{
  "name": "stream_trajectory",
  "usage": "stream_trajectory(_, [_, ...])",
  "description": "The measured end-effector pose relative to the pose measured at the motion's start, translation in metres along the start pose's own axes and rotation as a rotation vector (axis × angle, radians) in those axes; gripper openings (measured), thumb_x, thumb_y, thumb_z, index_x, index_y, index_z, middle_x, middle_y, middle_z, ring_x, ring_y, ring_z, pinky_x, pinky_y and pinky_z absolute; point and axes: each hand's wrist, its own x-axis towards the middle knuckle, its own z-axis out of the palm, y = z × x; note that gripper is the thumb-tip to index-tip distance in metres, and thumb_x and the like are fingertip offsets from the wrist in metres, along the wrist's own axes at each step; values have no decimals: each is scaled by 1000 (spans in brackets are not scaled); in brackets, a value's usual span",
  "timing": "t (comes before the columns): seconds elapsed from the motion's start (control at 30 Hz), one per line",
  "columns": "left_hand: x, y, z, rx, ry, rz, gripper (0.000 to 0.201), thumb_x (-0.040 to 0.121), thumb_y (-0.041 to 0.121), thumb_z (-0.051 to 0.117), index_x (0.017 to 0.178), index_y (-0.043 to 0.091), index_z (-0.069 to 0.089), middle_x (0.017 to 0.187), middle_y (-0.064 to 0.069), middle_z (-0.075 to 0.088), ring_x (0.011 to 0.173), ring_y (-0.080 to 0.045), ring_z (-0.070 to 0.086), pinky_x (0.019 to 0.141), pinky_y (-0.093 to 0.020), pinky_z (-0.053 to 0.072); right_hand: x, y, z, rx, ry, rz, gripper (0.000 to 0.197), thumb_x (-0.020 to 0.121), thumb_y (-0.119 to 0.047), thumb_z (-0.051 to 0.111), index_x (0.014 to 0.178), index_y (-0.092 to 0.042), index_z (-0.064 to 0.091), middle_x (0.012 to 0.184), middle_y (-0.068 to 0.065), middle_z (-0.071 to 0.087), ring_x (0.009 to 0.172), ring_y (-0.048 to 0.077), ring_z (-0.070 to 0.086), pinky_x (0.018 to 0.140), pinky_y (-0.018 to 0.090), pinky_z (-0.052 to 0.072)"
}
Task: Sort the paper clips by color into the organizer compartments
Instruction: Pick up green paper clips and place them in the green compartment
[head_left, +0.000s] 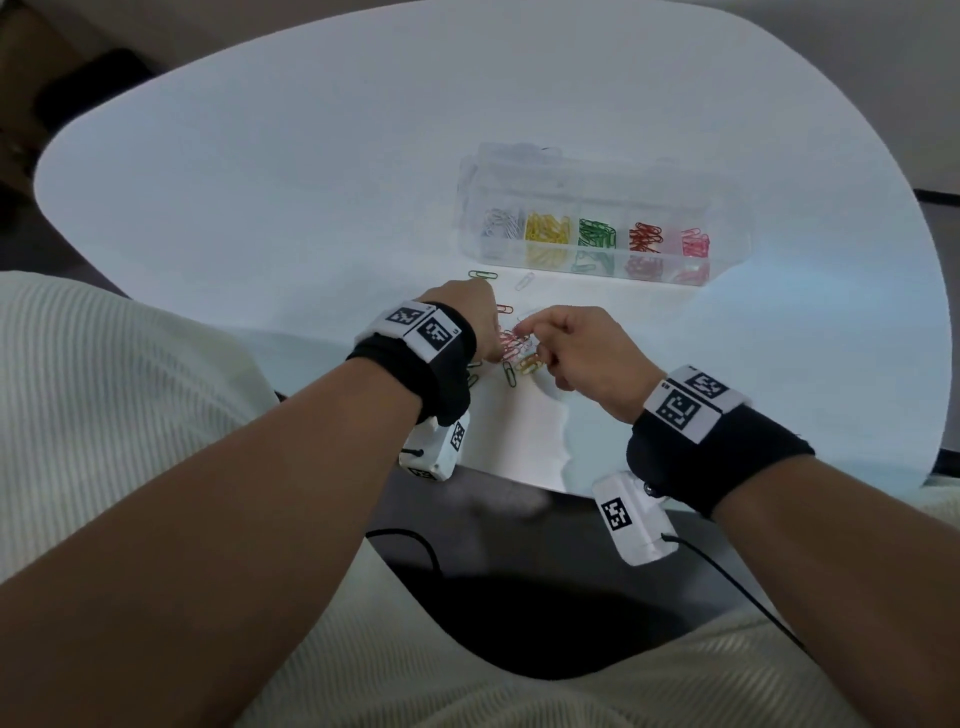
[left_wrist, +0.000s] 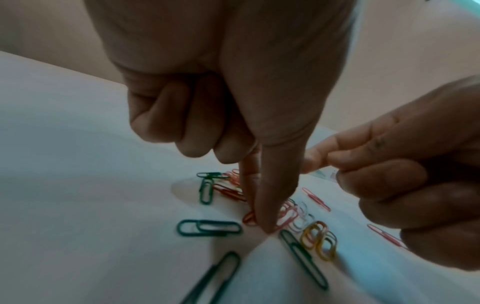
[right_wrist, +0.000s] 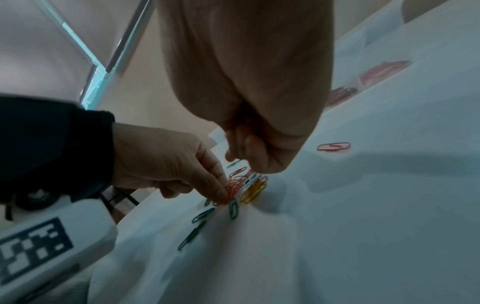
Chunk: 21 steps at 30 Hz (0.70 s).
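A clear organizer (head_left: 727, 260) holds white, yellow, green, red and pink paper clips, one colour per compartment. A loose mixed pile (head_left: 519, 349) lies between my hands near the table's front edge. My left hand (left_wrist: 265, 226) has thumb and index finger pointing down, pinching a red clip (left_wrist: 248, 218) against the table, with its other fingers curled. My right hand (head_left: 524, 332) hovers just right of the pile, fingers curled and fingertips (left_wrist: 315, 159) together; no clip shows between them. Yellow clips (left_wrist: 319, 240) and green clips (left_wrist: 209, 227) lie around the left fingertips.
Stray clips lie between the pile and the organizer: a green one (head_left: 483, 274), a white one (head_left: 524, 280), a red one (head_left: 504, 308). Pink clips (left_wrist: 315, 198) lie under the right hand. The white table (head_left: 260, 208) ends just behind my wrists.
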Motion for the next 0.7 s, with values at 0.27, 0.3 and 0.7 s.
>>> stream_trajectory(0.27, [-2, -13, -15, -66, -1, 9, 25, 69, 36, 84, 86, 18, 77, 84, 0, 72, 82, -20, 67, 68, -26, 49, 33, -23, 10, -497, 236, -102, 19, 94, -21, 53, 98, -24, 71, 113, -3, 68, 99, 19, 63, 86, 30, 49])
stream_trajectory(0.3, [-2, -16, -17, -83, 1, 10, 24, 69, 36, 83, 85, 19, 77, 83, 1, 72, 82, -19, 66, 66, -25, 47, 37, -26, 12, -545, 218, -108, 18, 93, -23, 55, 99, -25, 71, 116, -3, 67, 101, 20, 63, 88, 32, 50])
stream_trajectory(0.7, [-4, -17, -24, -288, -18, -2, 22, 84, 27, 66, 81, 5, 69, 83, -7, 66, 74, -23, 57, 60, -25, 42, 55, -32, 24, -840, 158, 50, 22, 77, -26, 72, 95, -16, 72, 91, 7, 70, 80, 25, 68, 73, 35, 59])
